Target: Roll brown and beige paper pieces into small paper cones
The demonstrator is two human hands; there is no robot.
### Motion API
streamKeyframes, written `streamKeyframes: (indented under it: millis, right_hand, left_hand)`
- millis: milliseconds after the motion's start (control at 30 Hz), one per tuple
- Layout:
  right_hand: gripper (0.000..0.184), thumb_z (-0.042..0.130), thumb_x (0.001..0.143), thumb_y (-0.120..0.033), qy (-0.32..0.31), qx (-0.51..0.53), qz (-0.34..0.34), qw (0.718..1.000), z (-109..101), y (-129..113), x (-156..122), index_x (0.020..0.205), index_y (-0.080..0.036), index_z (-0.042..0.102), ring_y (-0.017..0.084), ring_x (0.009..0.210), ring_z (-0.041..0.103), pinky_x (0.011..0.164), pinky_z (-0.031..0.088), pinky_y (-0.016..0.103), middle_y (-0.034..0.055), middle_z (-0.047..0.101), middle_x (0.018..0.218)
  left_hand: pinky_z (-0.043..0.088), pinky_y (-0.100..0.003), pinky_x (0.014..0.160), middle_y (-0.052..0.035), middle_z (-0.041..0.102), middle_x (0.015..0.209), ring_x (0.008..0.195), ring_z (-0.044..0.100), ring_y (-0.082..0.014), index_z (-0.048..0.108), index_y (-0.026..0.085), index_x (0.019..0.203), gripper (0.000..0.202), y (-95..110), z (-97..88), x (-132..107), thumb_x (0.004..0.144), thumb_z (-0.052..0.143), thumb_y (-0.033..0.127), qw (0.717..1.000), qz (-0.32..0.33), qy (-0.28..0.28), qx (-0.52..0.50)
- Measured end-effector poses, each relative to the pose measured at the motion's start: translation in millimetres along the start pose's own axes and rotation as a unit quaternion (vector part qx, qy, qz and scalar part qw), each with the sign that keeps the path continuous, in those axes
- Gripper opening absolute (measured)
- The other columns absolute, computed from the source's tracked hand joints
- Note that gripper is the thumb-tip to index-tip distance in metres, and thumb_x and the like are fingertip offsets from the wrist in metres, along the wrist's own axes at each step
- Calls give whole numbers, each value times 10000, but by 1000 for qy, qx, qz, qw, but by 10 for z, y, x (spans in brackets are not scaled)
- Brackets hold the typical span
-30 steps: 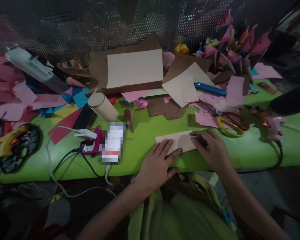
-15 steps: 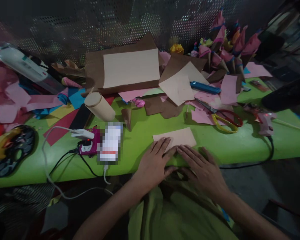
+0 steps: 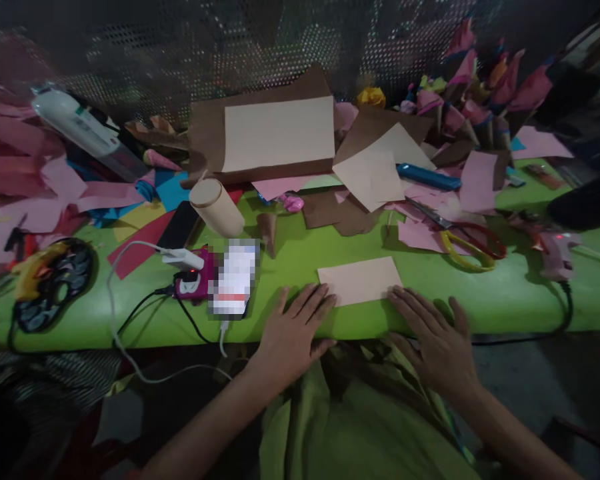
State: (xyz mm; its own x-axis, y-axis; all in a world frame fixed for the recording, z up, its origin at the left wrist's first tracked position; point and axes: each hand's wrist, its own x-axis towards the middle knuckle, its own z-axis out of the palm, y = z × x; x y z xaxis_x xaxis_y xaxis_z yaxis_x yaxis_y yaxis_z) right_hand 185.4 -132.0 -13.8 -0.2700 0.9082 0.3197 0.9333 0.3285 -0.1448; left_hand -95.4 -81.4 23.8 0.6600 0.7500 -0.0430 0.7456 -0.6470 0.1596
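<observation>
A small rectangle of pale beige paper (image 3: 363,281), seemingly folded, lies flat on the green tabletop (image 3: 295,260) near its front edge. My left hand (image 3: 297,327) rests palm down with fingers stretched, its fingertips on the paper's lower left corner. At the lower right corner, the fingertips of my right hand (image 3: 435,333) touch the paper, its fingers also extended and the thumb apart. Neither hand grips anything. Beyond the paper stands a small brown paper cone (image 3: 267,233), with a beige roll (image 3: 217,207) leaning beside it.
Scissors (image 3: 467,250) and a pink glue gun (image 3: 557,253) lie to the right. A phone (image 3: 235,279) and purple power socket (image 3: 195,277) with cables sit left. Behind are beige sheets (image 3: 280,133), a blue cutter (image 3: 429,177) and paper flowers in cones (image 3: 480,100).
My hands have drawn apart, from meeting at the paper's middle to its two lower corners. More of the paper shows. The whole view has shifted slightly.
</observation>
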Motion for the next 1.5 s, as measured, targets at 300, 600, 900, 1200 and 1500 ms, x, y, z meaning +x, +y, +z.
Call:
streamKeyframes:
  millis: [300,600,900,1200,1500]
  right_hand:
    - [377,520,978,-279,75,31,27,996,-225,272,369,1345,-288,606,306,1182,663,1022,454,506,80,710,1304]
    - [515,534,959,-470,-103,93,-112,984,-1,135,1059,1439,-285,527,308,1217,616,981,487,490,90,658,1364]
    - [471,564,929,-379,-87,88,-102,987,-69,136,1101,1389,-281,580,302,1032,646,881,494,451,100,684,1101]
    - [369,574,946,-481,-97,238,-40,966,-274,69,1254,689,-229,656,203,641,620,607,422,327,39,661,662]
    - [296,518,997,-393,-58,266,-92,958,-354,151,1264,964,-258,779,235,822,706,690,514,340,69,757,902]
  left_hand:
    - [218,-578,1236,-60,371,1630,1511,322,-260,301,248,1578,654,24,68,3,1002,412,538,1000,0,30,9]
    - [235,-578,1223,-131,363,1626,1463,411,-302,231,226,1600,722,35,32,-36,984,485,505,998,-31,49,-18]
    - [223,-523,1253,-148,437,1583,1480,393,-272,211,167,1587,717,21,27,47,984,533,381,986,-78,51,-139]
    - [449,-506,1115,-125,568,1473,1345,542,-292,248,250,1579,802,-33,-41,196,902,674,313,938,-97,122,-310]
    - [550,-346,939,-45,733,1215,1045,686,-216,616,283,1345,466,-6,-258,329,886,675,228,879,-99,175,-431]
